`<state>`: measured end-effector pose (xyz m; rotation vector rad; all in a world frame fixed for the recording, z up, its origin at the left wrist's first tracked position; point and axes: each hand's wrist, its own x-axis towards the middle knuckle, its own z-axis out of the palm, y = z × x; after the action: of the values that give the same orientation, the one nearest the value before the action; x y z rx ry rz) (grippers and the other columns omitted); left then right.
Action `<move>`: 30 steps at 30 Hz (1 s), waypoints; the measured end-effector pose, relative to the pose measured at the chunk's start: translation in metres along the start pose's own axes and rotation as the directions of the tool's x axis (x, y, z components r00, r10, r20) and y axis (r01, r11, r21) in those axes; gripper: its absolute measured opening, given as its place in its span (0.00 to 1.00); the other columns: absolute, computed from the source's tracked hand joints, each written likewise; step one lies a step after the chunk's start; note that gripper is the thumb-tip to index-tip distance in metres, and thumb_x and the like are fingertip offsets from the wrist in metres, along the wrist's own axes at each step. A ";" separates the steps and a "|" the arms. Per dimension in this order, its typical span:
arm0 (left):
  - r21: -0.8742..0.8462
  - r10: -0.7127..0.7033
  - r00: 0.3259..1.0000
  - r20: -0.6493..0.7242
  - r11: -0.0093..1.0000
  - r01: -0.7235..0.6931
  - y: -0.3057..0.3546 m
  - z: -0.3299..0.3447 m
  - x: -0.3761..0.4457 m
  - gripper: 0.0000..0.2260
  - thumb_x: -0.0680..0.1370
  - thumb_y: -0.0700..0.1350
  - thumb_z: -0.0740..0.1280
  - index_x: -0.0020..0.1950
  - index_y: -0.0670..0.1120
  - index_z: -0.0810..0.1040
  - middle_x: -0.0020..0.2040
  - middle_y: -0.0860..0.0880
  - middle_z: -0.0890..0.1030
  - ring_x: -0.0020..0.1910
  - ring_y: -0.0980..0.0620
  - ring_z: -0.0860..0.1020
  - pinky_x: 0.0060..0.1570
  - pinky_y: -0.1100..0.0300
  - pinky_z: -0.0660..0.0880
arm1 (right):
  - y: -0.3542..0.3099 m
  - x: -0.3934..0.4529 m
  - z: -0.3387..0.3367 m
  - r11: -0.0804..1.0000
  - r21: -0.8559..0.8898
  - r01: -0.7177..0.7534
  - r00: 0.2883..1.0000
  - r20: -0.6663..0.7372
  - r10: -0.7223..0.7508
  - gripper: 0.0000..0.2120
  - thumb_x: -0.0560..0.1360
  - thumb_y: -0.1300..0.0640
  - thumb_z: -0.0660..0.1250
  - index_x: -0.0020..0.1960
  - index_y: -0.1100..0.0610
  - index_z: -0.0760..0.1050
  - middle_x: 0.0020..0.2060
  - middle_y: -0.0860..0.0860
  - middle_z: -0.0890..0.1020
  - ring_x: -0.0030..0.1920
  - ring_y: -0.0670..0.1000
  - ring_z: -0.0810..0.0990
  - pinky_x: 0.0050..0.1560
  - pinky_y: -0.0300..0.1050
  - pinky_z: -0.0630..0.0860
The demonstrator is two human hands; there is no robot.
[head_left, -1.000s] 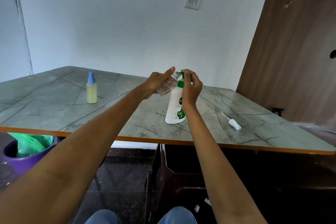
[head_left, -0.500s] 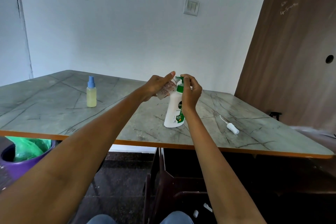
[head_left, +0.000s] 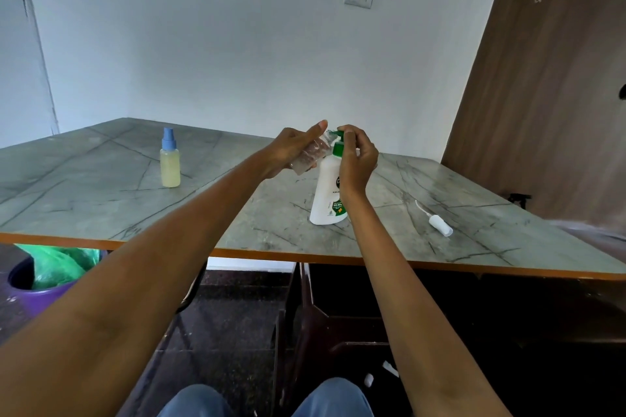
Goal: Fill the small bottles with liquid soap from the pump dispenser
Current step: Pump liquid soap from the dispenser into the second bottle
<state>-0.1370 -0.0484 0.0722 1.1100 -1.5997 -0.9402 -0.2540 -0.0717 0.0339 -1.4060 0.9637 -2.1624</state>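
Our left hand (head_left: 294, 151) curls round the small clear plastic bottle (head_left: 311, 155), tilted at the green spout; right fingers (head_left: 350, 140) press the white pump dispenser (head_left: 328, 193) on the bench (head_left: 101, 200). If the mouth drifts, soap may spill.

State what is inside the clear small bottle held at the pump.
The clear bottle in the left hand looks nearly empty; fingers cover part of it, so any soap at the bottom is uncertain.
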 end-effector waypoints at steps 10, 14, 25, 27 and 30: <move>-0.009 -0.006 1.000 -0.005 1.000 0.006 0.006 0.001 0.002 0.24 0.76 0.62 0.58 0.49 0.42 0.80 0.40 0.47 0.80 0.35 0.53 0.77 0.37 0.64 0.75 | -0.006 0.004 -0.002 1.000 -0.019 -0.005 1.000 -0.002 0.005 0.10 0.70 0.46 0.60 0.41 0.46 0.80 0.45 0.50 0.85 0.51 0.57 0.79 0.55 0.59 0.76; 0.007 -0.006 1.000 0.001 1.000 0.006 0.002 0.002 0.000 0.24 0.76 0.61 0.58 0.50 0.41 0.80 0.40 0.47 0.80 0.35 0.53 0.77 0.38 0.63 0.75 | -0.003 -0.001 -0.002 0.999 -0.032 -0.023 1.000 0.010 0.023 0.10 0.70 0.45 0.60 0.40 0.43 0.79 0.44 0.48 0.84 0.52 0.56 0.79 0.59 0.61 0.73; -0.004 -0.002 1.000 -0.007 1.000 0.002 0.008 0.001 -0.002 0.22 0.76 0.61 0.58 0.43 0.44 0.79 0.38 0.46 0.80 0.35 0.52 0.77 0.39 0.62 0.75 | -0.009 0.001 -0.002 0.999 -0.013 -0.048 0.999 0.024 0.048 0.09 0.67 0.42 0.59 0.37 0.36 0.79 0.44 0.46 0.84 0.52 0.55 0.79 0.61 0.63 0.71; -0.009 -0.002 1.000 -0.009 1.000 0.002 0.007 0.002 -0.002 0.22 0.76 0.61 0.58 0.44 0.43 0.79 0.39 0.46 0.80 0.35 0.52 0.77 0.39 0.62 0.75 | -0.010 0.001 -0.002 0.999 -0.011 -0.048 0.999 0.019 0.049 0.09 0.67 0.42 0.60 0.38 0.39 0.79 0.44 0.47 0.84 0.51 0.56 0.79 0.60 0.62 0.72; -0.027 0.005 1.000 -0.018 1.000 -0.005 0.004 0.004 -0.002 0.22 0.76 0.61 0.58 0.44 0.43 0.79 0.39 0.46 0.80 0.35 0.52 0.78 0.38 0.62 0.75 | -0.010 0.001 -0.005 0.999 -0.004 -0.038 0.999 0.009 0.038 0.10 0.69 0.45 0.60 0.40 0.43 0.80 0.44 0.49 0.84 0.52 0.56 0.79 0.59 0.61 0.73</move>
<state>-0.1418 -0.0447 0.0744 1.0927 -1.5703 -0.9435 -0.2582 -0.0642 0.0404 -1.3862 0.9844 -2.1262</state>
